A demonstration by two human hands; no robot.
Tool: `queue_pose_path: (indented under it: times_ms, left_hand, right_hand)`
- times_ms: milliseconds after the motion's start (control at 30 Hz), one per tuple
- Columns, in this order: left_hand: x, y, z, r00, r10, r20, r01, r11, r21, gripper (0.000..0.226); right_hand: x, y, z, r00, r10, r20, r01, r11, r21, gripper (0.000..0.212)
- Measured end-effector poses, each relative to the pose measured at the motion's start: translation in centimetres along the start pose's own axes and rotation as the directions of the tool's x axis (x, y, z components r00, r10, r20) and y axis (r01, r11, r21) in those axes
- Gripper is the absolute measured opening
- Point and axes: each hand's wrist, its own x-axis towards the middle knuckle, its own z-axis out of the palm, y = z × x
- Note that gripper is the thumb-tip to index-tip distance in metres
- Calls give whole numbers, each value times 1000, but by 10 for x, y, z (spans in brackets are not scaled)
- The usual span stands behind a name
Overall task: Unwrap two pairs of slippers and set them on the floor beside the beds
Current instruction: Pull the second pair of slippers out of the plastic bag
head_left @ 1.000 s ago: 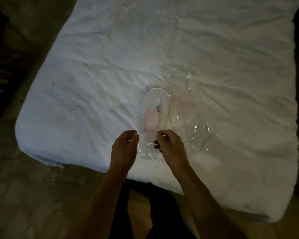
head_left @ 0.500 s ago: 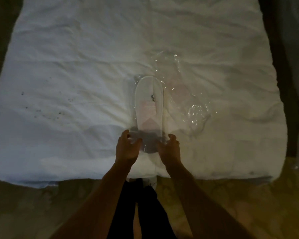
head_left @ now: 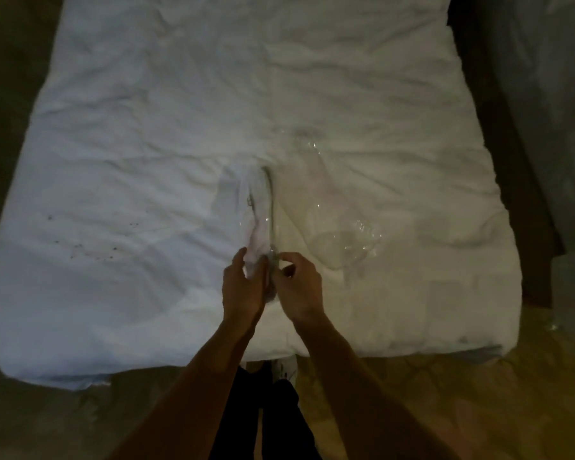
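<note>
Fingers of both hands pinch the slipper wrapper over the bed; it must next be torn open.

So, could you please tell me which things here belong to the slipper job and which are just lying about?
Job:
wrapped slippers, gripped by left hand and right hand
loose clear wrapper
floor

Lying about:
white bed
dark specks
</note>
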Motion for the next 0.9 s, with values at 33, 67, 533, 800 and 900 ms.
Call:
queue_pose_path:
  times_ms: [33,67,533,800,900]
  left_hand:
    - [-3,6,-1,999,-13,36,14,998,-55,43]
    - [-5,13,-2,993,-63,96,78,982,-169,42]
    - [5,27,-40,913,-128,387,351,730,-586,26]
    - [-5,75,-69,962,-11,272,188,749,-635,27]
    - [-14,98,-91,958,68,280,155,697,-700,28]
  right_hand:
    - [-4,-8,0,999,-42,11,42,999,2,26]
    - [-7,-16,1,996,-88,26,88,996,1,24]
    - [-23,-30,10,905,-327,272,372,919,-131,20]
    - [-34,-69,-7,881,-461,108,473,869,-148,17]
    - [-44,-90,-18,806,-588,71,589,782,-205,16]
